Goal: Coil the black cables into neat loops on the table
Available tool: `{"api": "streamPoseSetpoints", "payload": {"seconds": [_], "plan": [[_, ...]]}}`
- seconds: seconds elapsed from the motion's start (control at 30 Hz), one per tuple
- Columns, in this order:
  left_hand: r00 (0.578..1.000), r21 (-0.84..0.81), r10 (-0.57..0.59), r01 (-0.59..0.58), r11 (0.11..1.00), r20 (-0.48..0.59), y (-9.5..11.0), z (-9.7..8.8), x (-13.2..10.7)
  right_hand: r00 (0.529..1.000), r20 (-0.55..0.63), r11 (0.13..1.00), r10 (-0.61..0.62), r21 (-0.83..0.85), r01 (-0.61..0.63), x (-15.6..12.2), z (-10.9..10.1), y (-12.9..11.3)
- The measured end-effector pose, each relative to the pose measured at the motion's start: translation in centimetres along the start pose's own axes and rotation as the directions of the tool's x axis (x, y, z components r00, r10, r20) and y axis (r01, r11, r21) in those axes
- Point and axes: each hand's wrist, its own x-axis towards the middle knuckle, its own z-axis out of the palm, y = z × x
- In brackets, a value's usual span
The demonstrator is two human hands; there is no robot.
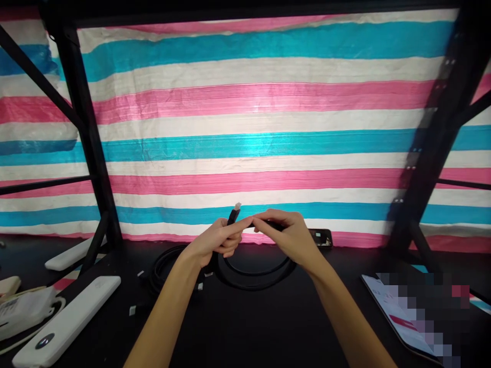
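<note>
Both my hands meet above the black table (253, 327), holding a black cable (253, 276). My left hand (217, 241) is closed around the cable near its plug end (235, 211), which sticks up with a pale metal tip. My right hand (289, 236) pinches the cable just to the right of it. Below my hands the cable hangs down in a loop onto the table. Further black coils (163, 268) lie to the left of the loop.
A white power strip (67, 322) and a white adapter with cord (23, 309) lie at the front left, another white bar (72, 254) behind. A small dark device (321, 237) sits behind my right hand. A tablet (406, 317) lies at the right. Black frame posts (88, 138) stand before a striped tarp.
</note>
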Motion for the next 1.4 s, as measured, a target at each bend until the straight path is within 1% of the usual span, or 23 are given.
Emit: {"api": "streamPoseSetpoints", "payload": {"seconds": [0.07,0.1,0.17,0.23,0.3,0.33,0.37,0.43,0.5,0.53,0.6,0.7,0.83,0.93,1.0,1.03,1.1,1.17,1.2,1.27,1.3,1.33,1.4], "plan": [[0.999,0.027,-0.026,0.025,0.999,0.020,-0.1,-0.5,0.0,0.999,0.039,0.999,-0.003,0.032,0.002,-0.1,0.4,-0.1],[1.000,0.038,-0.022,0.022,0.999,0.000,-0.2,-0.7,-0.1,0.999,0.043,0.999,0.004,0.052,-0.006,-0.1,0.7,-0.1],[0.997,0.047,0.009,-0.005,0.999,-0.081,-0.1,-1.3,-0.2,0.998,0.043,0.994,0.035,0.098,-0.039,-0.1,1.1,0.0],[0.985,0.030,0.041,-0.037,0.999,-0.169,0.1,-1.9,-0.3,0.997,0.030,0.984,0.076,0.159,-0.080,0.0,1.3,0.3],[0.963,-0.041,0.074,-0.087,0.995,-0.260,0.3,-2.2,-0.4,0.993,-0.019,0.961,0.115,0.254,-0.106,0.2,1.3,0.6],[0.947,-0.100,0.092,-0.128,0.987,-0.307,0.4,-2.3,-0.3,0.989,-0.063,0.944,0.133,0.312,-0.107,0.3,1.3,0.7],[0.930,-0.172,0.108,-0.178,0.969,-0.350,0.5,-2.3,-0.2,0.981,-0.111,0.923,0.157,0.371,-0.105,0.3,1.3,0.7],[0.906,-0.334,0.129,-0.278,0.901,-0.404,0.6,-2.1,0.1,0.959,-0.182,0.864,0.217,0.492,-0.103,0.3,1.4,0.7],[0.896,-0.462,0.125,-0.334,0.822,-0.426,0.5,-1.7,0.5,0.937,-0.216,0.800,0.273,0.592,-0.096,0.1,1.8,0.4],[0.893,-0.500,0.117,-0.347,0.794,-0.434,0.4,-1.6,0.7,0.930,-0.227,0.776,0.290,0.624,-0.090,0.0,2.0,0.2],[0.884,-0.529,0.106,-0.364,0.766,-0.455,0.2,-1.4,1.0,0.919,-0.252,0.755,0.302,0.652,-0.069,-0.3,2.4,-0.2],[0.880,-0.524,0.118,-0.376,0.764,-0.460,0.2,-1.1,1.1,0.911,-0.287,0.757,0.296,0.652,-0.040,-0.5,2.6,-0.5],[0.877,-0.488,0.175,-0.404,0.773,-0.448,0.5,-0.3,0.7,0.897,-0.286,0.727,0.337,0.684,-0.055,-0.5,1.9,-0.4],[0.882,-0.489,0.213,-0.418,0.766,-0.420,0.7,0.6,0.5,0.848,-0.339,0.708,0.407,0.704,-0.058,-0.3,1.2,-0.2],[0.873,-0.488,0.232,-0.440,0.754,-0.428,0.8,1.0,0.3,0.819,-0.364,0.682,0.442,0.730,-0.044,-0.1,1.1,-0.2],[0.863,-0.486,0.239,-0.456,0.745,-0.444,0.9,1.1,0.3,0.817,-0.358,0.663,0.452,0.748,-0.039,-0.1,1.2,-0.3],[0.838,-0.506,0.240,-0.498,0.704,-0.491,1.0,1.2,0.3,0.826,-0.311,0.606,0.469,0.794,-0.045,-0.2,1.8,-0.6],[0.821,-0.577,0.203,-0.529,0.622,-0.533,0.9,1.3,0.5,0.840,-0.230,0.522,0.491,0.850,-0.073,-0.5,2.6,-1.0],[0.820,-0.622,0.170,-0.533,0.574,-0.547,0.8,1.3,0.6,0.846,-0.180,0.473,0.501,0.876,-0.093,-0.7,3.1,-1.1],[0.828,-0.698,0.096,-0.522,0.490,-0.552,0.5,1.5,1.0,0.858,-0.082,0.373,0.508,0.918,-0.133,-1.0,3.9,-1.2],[0.834,-0.723,0.070,-0.513,0.462,-0.547,0.3,1.5,1.2,0.862,-0.040,0.327,0.505,0.933,-0.149,-1.1,4.1,-1.3],[0.841,-0.741,0.061,-0.505,0.443,-0.537,0.2,1.7,1.3,0.864,-0.004,0.285,0.503,0.945,-0.161,-1.1,4.1,-1.3],[0.862,-0.767,0.088,-0.487,0.418,-0.499,-0.1,2.0,1.5,0.865,0.037,0.222,0.500,0.960,-0.170,-1.2,3.8,-1.4]]}}
